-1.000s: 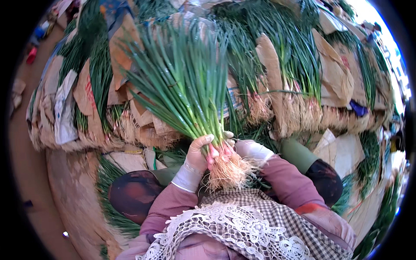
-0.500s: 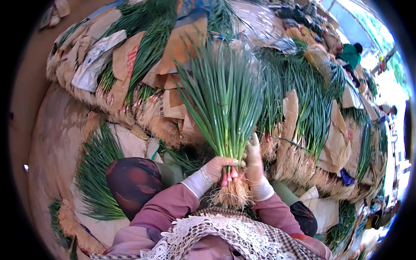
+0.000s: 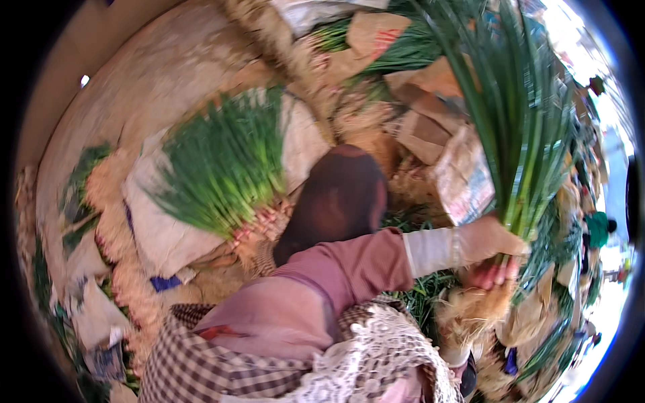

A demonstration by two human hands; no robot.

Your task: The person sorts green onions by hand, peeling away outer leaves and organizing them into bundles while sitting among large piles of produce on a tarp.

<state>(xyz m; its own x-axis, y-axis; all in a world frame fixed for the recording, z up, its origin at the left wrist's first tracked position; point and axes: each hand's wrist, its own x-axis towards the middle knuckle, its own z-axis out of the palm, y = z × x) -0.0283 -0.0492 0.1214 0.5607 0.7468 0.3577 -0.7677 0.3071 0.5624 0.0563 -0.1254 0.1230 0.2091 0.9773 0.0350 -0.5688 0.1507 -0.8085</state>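
Note:
A thick bunch of green onions (image 3: 517, 161) stands upright at the right, leaves fanning up and pale roots (image 3: 474, 309) hanging below. My left hand (image 3: 494, 242), in a light glove with a white cuff, is closed around its stems just above the pink bulbs (image 3: 494, 272). Of my right arm only a pale cuff (image 3: 457, 354) shows below the roots; the fingers are hidden. To the left of my knee, more green onions (image 3: 228, 161) lie fanned out on a pale sack (image 3: 164, 245), with their bulbs toward me.
My dark-clad knee (image 3: 336, 195) rises between the laid-out onions and the bunch. Brown paper pieces (image 3: 426, 134) and stacked onions lie beyond it. Along the left runs a row of rooted bundles (image 3: 124, 269). A person in green (image 3: 596, 228) is at the far right.
The view has swung left, bringing the onions on the sack toward the middle. The held bunch now appears farther right, still in my left hand, and my right hand has dropped from sight behind the roots.

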